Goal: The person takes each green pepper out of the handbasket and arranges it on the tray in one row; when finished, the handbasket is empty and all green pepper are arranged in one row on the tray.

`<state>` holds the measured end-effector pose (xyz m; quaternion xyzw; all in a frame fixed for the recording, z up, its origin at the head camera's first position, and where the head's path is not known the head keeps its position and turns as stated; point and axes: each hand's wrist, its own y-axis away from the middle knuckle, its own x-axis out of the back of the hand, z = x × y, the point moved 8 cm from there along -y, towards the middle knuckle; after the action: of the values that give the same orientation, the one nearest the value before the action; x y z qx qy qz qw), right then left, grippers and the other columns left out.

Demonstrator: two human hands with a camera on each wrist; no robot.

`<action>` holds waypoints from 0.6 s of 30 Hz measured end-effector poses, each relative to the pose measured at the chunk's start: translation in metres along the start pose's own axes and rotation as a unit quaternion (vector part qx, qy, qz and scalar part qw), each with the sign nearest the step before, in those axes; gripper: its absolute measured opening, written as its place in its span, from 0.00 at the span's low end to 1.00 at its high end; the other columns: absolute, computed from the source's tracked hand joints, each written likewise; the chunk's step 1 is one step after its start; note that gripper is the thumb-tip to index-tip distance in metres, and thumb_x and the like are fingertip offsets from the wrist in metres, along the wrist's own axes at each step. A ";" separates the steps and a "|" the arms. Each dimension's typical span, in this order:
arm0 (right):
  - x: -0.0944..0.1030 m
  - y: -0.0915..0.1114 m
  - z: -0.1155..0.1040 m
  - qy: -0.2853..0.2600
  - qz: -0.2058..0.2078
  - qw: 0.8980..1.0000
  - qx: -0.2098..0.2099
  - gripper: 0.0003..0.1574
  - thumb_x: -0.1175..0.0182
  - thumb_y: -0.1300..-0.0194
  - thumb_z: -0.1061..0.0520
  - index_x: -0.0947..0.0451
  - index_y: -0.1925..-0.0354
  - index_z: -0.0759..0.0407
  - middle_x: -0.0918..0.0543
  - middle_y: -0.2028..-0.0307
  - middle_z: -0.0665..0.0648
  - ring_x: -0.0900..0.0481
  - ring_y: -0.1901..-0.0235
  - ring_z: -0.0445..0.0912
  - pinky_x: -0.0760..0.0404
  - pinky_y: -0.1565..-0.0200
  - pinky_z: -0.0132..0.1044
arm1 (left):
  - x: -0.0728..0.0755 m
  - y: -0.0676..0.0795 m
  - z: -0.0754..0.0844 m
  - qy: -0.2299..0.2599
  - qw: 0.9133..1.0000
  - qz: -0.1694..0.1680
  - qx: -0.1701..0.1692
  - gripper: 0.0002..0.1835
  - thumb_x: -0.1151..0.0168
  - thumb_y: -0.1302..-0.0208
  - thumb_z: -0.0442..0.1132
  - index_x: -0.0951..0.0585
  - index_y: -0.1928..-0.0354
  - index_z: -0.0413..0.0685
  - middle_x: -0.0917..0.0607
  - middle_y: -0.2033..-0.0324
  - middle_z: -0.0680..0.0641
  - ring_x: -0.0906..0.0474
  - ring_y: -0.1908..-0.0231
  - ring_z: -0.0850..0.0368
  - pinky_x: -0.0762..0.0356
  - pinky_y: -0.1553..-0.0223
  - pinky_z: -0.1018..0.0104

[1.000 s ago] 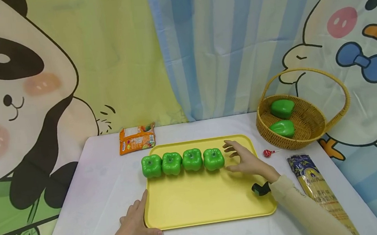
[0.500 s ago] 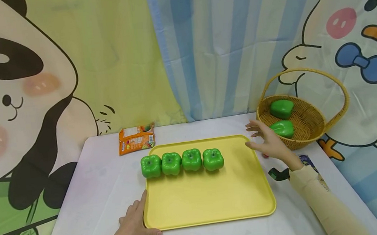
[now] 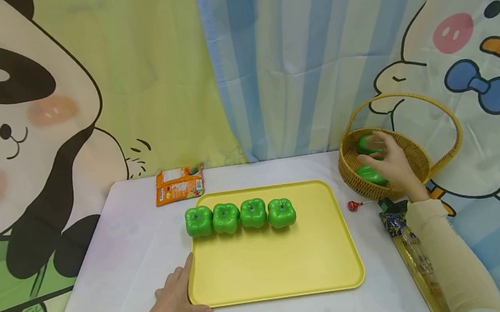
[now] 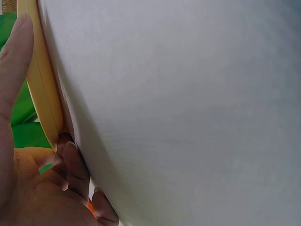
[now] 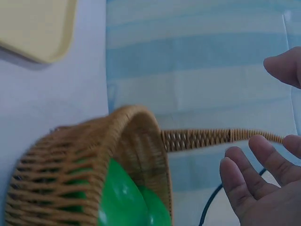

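Observation:
Several green bell peppers stand in a row along the far side of a yellow tray. At its near left corner my left hand touches the rim, thumb along the front and index finger along the side; the left wrist view shows the thumb against the rim. My right hand hovers over a wicker basket with fingers spread, holding nothing. Inside are two green bell peppers, the nearer pepper partly covered and the farther pepper behind the fingers. The right wrist view shows the basket beside the hand.
An orange snack packet lies behind the tray at the left. A red lollipop lies between tray and basket. Beneath the right forearm is a pasta packet, partly hidden. The basket's tall handle arches over its opening.
My right hand has moved from beside the rightmost pepper on the tray, to the right and away, over the basket. My left hand and the peppers have stayed in place.

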<state>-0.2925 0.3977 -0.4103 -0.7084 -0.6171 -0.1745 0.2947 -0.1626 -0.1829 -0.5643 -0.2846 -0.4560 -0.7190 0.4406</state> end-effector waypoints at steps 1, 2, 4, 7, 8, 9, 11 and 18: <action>0.004 -0.003 0.003 0.003 0.005 1.000 -0.005 0.50 0.37 0.30 0.47 0.51 0.22 0.54 0.34 0.32 0.61 0.31 0.37 0.45 0.31 0.49 0.19 | 0.000 0.001 0.000 0.000 1.000 0.002 -0.001 0.82 0.21 0.75 0.73 0.55 0.19 0.49 0.26 0.40 0.40 0.30 0.43 0.45 0.32 0.55 0.41; 0.007 -0.005 0.006 0.005 0.009 1.000 -0.012 0.50 0.38 0.30 0.45 0.51 0.22 0.54 0.35 0.32 0.61 0.31 0.37 0.45 0.31 0.50 0.19 | 0.001 0.001 0.000 -0.001 1.000 0.003 -0.002 0.81 0.21 0.75 0.73 0.55 0.19 0.49 0.26 0.40 0.40 0.30 0.43 0.45 0.32 0.55 0.41; 0.013 -0.011 0.013 0.009 0.015 1.000 -0.024 0.51 0.38 0.30 0.42 0.51 0.22 0.54 0.35 0.31 0.62 0.31 0.37 0.47 0.31 0.46 0.25 | 0.001 0.002 0.000 -0.002 1.000 0.006 -0.006 0.81 0.21 0.74 0.73 0.55 0.19 0.49 0.26 0.41 0.40 0.29 0.45 0.47 0.33 0.57 0.44; 0.018 -0.020 0.024 0.014 0.017 0.999 -0.044 0.53 0.40 0.31 0.38 0.53 0.21 0.55 0.36 0.29 0.63 0.31 0.37 0.48 0.29 0.39 0.41 | 0.001 0.002 0.000 -0.004 1.000 0.009 -0.007 0.81 0.21 0.74 0.73 0.54 0.19 0.49 0.26 0.42 0.41 0.29 0.45 0.48 0.34 0.59 0.47; 0.019 -0.023 0.027 0.011 0.016 0.999 -0.049 0.55 0.40 0.31 0.38 0.55 0.21 0.56 0.37 0.28 0.65 0.32 0.34 0.54 0.30 0.38 0.47 | 0.001 0.002 -0.001 -0.005 1.000 0.007 -0.005 0.81 0.21 0.74 0.74 0.54 0.19 0.49 0.26 0.42 0.41 0.29 0.45 0.48 0.34 0.59 0.47; 0.019 -0.025 0.031 0.010 0.014 0.998 -0.054 0.56 0.41 0.31 0.37 0.56 0.20 0.56 0.38 0.27 0.67 0.34 0.33 0.59 0.32 0.36 0.52 | 0.000 0.002 -0.001 -0.005 1.000 0.006 -0.004 0.81 0.21 0.74 0.74 0.54 0.19 0.49 0.26 0.42 0.41 0.29 0.45 0.48 0.34 0.59 0.48; 0.021 -0.030 0.038 0.007 0.011 0.998 -0.062 0.58 0.41 0.31 0.36 0.59 0.20 0.57 0.39 0.26 0.69 0.36 0.31 0.63 0.35 0.34 0.58 | 0.000 0.002 -0.001 -0.005 1.000 0.006 -0.002 0.81 0.21 0.74 0.74 0.54 0.19 0.50 0.25 0.42 0.42 0.29 0.45 0.48 0.34 0.59 0.48; 0.031 -0.043 0.063 0.005 0.021 0.993 -0.113 0.61 0.44 0.32 0.30 0.61 0.19 0.55 0.41 0.26 0.68 0.38 0.29 0.63 0.34 0.36 0.60 | 0.000 0.002 0.001 -0.003 1.000 0.012 -0.004 0.81 0.22 0.75 0.75 0.54 0.19 0.51 0.25 0.41 0.42 0.29 0.45 0.49 0.36 0.59 0.51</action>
<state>-0.3368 0.4644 -0.4311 -0.7489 -0.5773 -0.2404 0.2193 -0.1606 -0.1825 -0.5630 -0.2937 -0.4509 -0.7148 0.4466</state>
